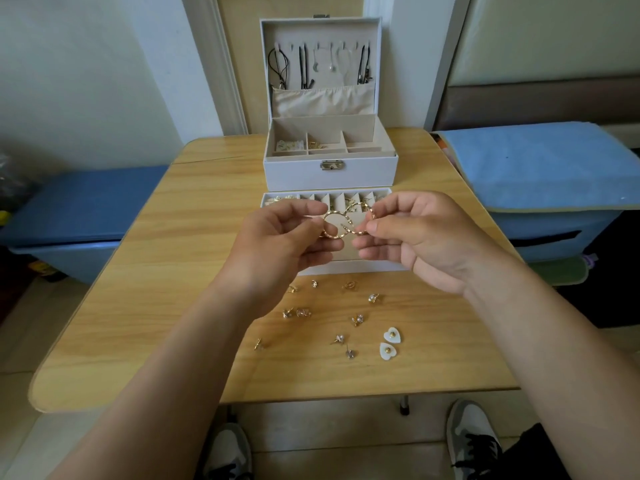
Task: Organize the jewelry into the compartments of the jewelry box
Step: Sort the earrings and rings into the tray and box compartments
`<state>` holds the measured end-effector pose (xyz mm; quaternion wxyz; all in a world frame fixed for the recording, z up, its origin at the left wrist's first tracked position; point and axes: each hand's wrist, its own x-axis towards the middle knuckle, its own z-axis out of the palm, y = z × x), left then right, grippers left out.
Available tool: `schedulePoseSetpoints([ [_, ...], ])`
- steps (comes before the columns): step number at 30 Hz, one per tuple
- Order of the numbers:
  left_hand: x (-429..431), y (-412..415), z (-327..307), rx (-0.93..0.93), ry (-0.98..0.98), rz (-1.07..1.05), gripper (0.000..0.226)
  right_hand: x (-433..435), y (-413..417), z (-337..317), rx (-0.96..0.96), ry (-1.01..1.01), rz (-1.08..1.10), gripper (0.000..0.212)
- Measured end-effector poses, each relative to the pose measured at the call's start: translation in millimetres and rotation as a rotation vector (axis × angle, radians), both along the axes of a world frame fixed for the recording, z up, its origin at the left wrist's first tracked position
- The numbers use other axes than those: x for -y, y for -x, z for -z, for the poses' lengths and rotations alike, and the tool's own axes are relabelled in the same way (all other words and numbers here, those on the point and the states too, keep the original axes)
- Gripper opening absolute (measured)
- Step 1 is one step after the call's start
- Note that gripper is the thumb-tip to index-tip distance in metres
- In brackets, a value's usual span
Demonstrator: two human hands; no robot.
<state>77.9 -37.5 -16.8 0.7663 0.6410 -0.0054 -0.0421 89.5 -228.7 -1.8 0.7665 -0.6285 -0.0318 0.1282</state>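
Head view: the left hand [277,237] pinches 1 gold hoop [331,226] at its 2 o'clock, and the right hand [422,233] pinches a 2nd hoop [360,227] at its 10 o'clock. The 2 overlap in view above the tray [273,199] (largely hidden behind both hands). Loose studs [356,320] at 6 o'clock on the table [173,271] are too small to make out.

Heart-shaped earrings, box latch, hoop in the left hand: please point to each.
heart-shaped earrings [392,335]: head view, upper heart's white face.
box latch [332,165]: head view, middle of metal plate.
hoop [332,212]: head view, top of its gold rim.
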Motion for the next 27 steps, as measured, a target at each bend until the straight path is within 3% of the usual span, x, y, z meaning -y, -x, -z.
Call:
schedulePoseSetpoints([
  [12, -4, -6, -2, 0.031, 0.057, 0.003, 0.017, -14, -7, 5, -0.057, -0.096, 0.039, 0.010],
  [27, -7, -11, 1, 0.108, -0.082, -0.106, 0.011, -31, -6, 14, 0.009, -0.083, 0.169, 0.018],
])
